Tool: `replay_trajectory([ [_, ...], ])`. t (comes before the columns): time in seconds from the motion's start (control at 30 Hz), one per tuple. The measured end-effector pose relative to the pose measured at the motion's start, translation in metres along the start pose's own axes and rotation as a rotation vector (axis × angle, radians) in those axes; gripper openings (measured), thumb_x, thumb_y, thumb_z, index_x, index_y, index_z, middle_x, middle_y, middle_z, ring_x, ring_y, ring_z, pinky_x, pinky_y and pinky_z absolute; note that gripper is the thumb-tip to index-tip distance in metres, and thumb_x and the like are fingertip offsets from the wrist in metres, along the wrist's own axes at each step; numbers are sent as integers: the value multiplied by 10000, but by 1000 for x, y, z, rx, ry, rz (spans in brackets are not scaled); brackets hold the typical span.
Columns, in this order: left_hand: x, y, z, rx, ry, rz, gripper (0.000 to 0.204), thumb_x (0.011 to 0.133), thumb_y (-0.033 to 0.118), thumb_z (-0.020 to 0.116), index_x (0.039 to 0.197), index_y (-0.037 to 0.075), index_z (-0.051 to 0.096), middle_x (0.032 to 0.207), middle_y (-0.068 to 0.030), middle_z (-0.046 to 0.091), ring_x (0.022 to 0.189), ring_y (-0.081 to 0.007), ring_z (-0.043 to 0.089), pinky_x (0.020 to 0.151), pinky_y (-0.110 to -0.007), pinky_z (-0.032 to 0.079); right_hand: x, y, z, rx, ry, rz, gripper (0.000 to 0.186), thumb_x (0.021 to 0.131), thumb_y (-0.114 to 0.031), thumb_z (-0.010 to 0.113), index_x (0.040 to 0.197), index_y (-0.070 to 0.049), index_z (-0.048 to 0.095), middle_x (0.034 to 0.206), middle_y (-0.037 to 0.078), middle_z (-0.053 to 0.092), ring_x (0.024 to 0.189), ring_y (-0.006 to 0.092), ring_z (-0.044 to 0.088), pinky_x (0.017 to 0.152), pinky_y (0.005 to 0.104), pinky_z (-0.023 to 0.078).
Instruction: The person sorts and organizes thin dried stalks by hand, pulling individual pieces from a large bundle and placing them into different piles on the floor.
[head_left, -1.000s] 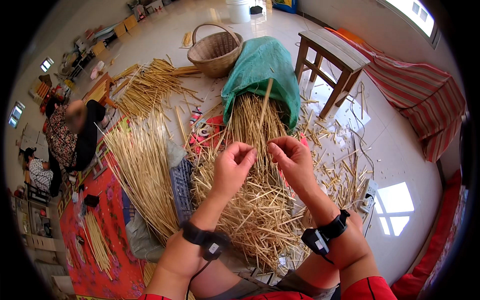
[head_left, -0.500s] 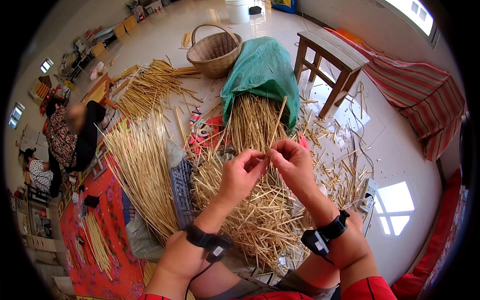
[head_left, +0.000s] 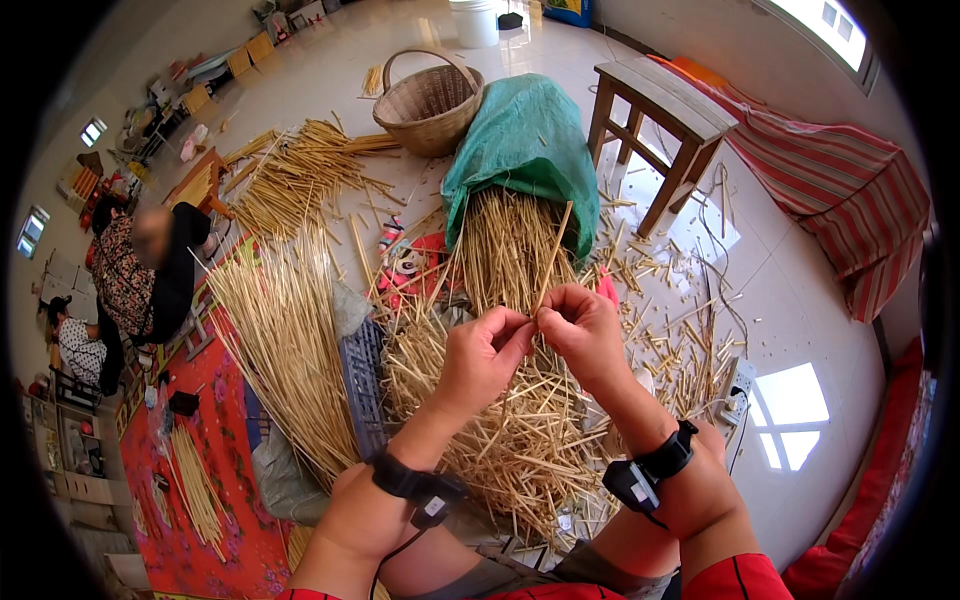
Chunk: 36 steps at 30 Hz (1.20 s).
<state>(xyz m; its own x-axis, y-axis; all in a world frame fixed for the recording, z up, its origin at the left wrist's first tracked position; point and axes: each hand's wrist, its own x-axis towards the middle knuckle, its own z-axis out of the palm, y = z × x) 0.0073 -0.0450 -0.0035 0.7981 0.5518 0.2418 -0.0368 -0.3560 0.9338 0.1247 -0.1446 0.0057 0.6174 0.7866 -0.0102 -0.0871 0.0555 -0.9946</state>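
Observation:
My left hand and my right hand meet at the fingertips, both pinching a straw stalk. Its upper part slants up past my right fingers; the gripped part is hidden by them. Beneath my hands spreads a heap of loose cut straw. Just beyond, thicker stalks poke out of the mouth of a green woven sack. To the left, a long sheaf of pale straw leans beside a dark blue plastic crate.
A wicker basket stands behind the sack, near a stalk pile. At right are a wooden stool, straw scraps and a power strip. A red floral mat lies left; two people sit farther off.
Both hands have come slightly lower, still fingertip to fingertip. The stalk's upper end has dropped a little with them.

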Motion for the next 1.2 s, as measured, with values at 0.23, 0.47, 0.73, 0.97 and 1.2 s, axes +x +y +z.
replay_trajectory([
  [0.23, 1, 11, -5, -73, -84, -36, 91, 871, 68, 575, 900, -16, 595, 714, -52, 648, 645, -80, 607, 583, -221, 476, 1, -2, 1, 142, -58, 22, 62, 816, -69, 580, 776, -30, 553, 665, -31, 538, 545, 24, 446, 484, 169, 335],
  [0.47, 2, 9, -4, -109, -81, -66, 105, 886, 81, 558, 904, -19, 585, 708, -53, 645, 648, -77, 605, 585, -222, 476, -3, -9, 4, 166, -72, -24, 60, 820, -60, 585, 827, -6, 561, 713, -5, 580, 597, 43, 511, 537, 175, 406],
  [0.73, 2, 2, 0, -101, -2, -75, 85, 868, 78, 593, 894, -3, 586, 674, -34, 625, 613, -66, 582, 566, -217, 464, -2, -8, 7, -33, 13, -72, 87, 822, -53, 606, 810, 32, 595, 679, 18, 606, 613, 58, 567, 549, 195, 451],
  [0.97, 4, -3, -2, -47, 67, -67, 74, 844, 65, 628, 851, -5, 608, 686, -11, 621, 623, -51, 556, 563, -207, 453, 0, -3, 6, -34, 2, -81, 90, 851, -69, 604, 833, 19, 603, 712, 4, 607, 641, 45, 534, 570, 190, 420],
  [1.2, 4, 1, -3, -193, -20, -122, 105, 869, 68, 593, 917, -23, 616, 776, -43, 661, 687, -62, 591, 612, -198, 472, 0, -7, 5, 105, -27, -6, 116, 854, -76, 592, 818, 35, 588, 697, 45, 616, 619, 84, 572, 563, 207, 448],
])
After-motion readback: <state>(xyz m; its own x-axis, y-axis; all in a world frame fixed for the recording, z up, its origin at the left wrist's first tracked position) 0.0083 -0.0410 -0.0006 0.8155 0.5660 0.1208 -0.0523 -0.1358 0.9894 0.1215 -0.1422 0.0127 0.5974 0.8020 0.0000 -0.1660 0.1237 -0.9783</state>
